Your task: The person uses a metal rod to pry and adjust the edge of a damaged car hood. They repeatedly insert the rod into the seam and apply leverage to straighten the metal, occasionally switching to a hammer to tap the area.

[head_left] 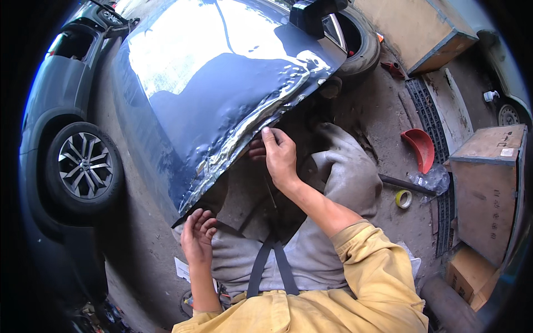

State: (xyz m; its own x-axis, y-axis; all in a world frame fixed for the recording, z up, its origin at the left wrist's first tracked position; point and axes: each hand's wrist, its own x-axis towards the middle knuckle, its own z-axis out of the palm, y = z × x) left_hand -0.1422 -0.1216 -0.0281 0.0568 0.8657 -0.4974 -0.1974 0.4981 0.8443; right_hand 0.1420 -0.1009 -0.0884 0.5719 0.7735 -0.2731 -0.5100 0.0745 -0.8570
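A dented dark blue car body panel [222, 83] leans across my lap, its lower edge bare and crumpled. My right hand [279, 155] pinches that crumpled edge near its middle, thumb on top and fingers curled beneath. My left hand [197, 236] sits at the panel's lower corner with fingers bent against the underside of the edge. Grey trousers [344, 177] and yellow sleeves show below the panel.
A dark car with an alloy wheel [83, 166] stands at the left. On the dirt ground to the right lie a red plastic scoop [421, 147], a yellow tape roll [403, 198], a dark rod [400, 183] and wooden crates [488, 188]. A tyre [361, 50] lies behind the panel.
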